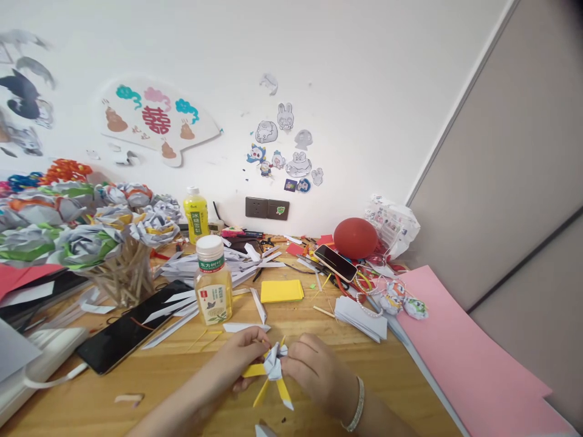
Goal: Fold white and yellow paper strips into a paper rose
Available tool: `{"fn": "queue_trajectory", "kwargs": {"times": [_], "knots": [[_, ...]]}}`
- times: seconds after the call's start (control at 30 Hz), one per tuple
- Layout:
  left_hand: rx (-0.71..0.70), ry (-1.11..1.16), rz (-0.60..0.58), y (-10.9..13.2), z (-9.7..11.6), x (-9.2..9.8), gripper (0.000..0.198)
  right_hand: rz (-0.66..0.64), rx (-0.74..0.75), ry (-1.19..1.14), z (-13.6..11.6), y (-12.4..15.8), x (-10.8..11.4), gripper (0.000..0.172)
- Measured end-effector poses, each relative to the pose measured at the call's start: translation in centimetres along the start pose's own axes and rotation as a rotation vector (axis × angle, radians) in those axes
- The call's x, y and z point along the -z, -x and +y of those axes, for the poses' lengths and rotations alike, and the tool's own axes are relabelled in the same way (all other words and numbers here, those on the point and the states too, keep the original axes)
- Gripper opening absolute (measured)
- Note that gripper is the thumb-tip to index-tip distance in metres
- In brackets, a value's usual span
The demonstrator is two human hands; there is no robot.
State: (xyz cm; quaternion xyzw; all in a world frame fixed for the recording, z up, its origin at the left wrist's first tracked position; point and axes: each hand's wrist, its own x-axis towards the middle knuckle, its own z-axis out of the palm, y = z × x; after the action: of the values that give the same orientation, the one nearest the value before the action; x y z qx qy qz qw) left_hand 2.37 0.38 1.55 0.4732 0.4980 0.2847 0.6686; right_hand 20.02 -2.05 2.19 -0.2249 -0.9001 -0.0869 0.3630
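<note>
Currently, your left hand [249, 352] and right hand [314, 370] pinch the folded paper piece [273, 364] between them, fingers drawn narrow; its yellow strips [283, 390] splay outward. Beyond both hands: yellow paper stack [281, 291]. Bottle [213, 288] ahead of your left, white paper stack [361, 318] beyond your right.
</note>
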Motion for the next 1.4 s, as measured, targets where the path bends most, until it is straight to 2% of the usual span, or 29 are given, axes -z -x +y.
{"fn": "queue_trajectory", "kwargs": {"times": [0.13, 0.3, 0.4, 0.47, 0.63, 0.73, 0.83, 1.0, 1.13, 1.3, 1.4], "knots": [[-0.048, 0.008, 0.033, 0.2, 0.3, -0.1, 0.032, 0.098, -0.115, -0.095, 0.4, 0.2, -0.1, 0.027], [-0.214, 0.122, 0.034, 0.5, 0.8, -0.3, 0.042, 0.264, -0.382, -0.159, 0.4, 0.4, 0.7, 0.021], [-0.331, 0.173, 0.04, 0.8, 1.1, -0.3, 0.042, 0.278, -0.513, -0.18, 0.4, 0.3, 0.9, 0.025], [-0.385, 0.141, 0.08, 0.9, 1.1, -0.2, 0.042, 0.235, -0.574, -0.191, 0.5, 0.2, 0.8, 0.022], [-0.446, -0.039, 0.157, 1.2, 1.1, 0.0, 0.036, 0.119, -0.568, -0.238, 0.8, 0.1, 0.4, 0.027], [-0.446, -0.12, 0.103, 1.6, 1.2, -0.2, 0.037, 0.143, -0.56, -0.232, 0.9, 0.1, 0.3, 0.022], [-0.515, -0.193, 0.034, 2.0, 1.1, -0.5, 0.046, 0.192, -0.527, -0.226, 1.1, 0.3, 0.2, 0.024], [-0.664, -0.364, 0.113, 1.8, 0.8, -0.7, 0.037, 0.199, -0.426, -0.098, 0.9, 0.5, -0.1, 0.032], [-0.698, -0.367, 0.141, 1.6, 0.6, -0.7, 0.036, 0.181, -0.377, -0.026, 0.6, 0.4, -0.1, 0.034], [-0.664, -0.301, 0.187, 1.4, 0.3, -0.7, 0.036, 0.189, -0.464, -0.045, 0.7, 0.2, 0.5, 0.036], [-0.67, -0.308, 0.235, 1.3, 0.1, -0.5, 0.038, 0.183, -0.476, -0.017, 0.8, 0.3, 0.3, 0.03]]}}
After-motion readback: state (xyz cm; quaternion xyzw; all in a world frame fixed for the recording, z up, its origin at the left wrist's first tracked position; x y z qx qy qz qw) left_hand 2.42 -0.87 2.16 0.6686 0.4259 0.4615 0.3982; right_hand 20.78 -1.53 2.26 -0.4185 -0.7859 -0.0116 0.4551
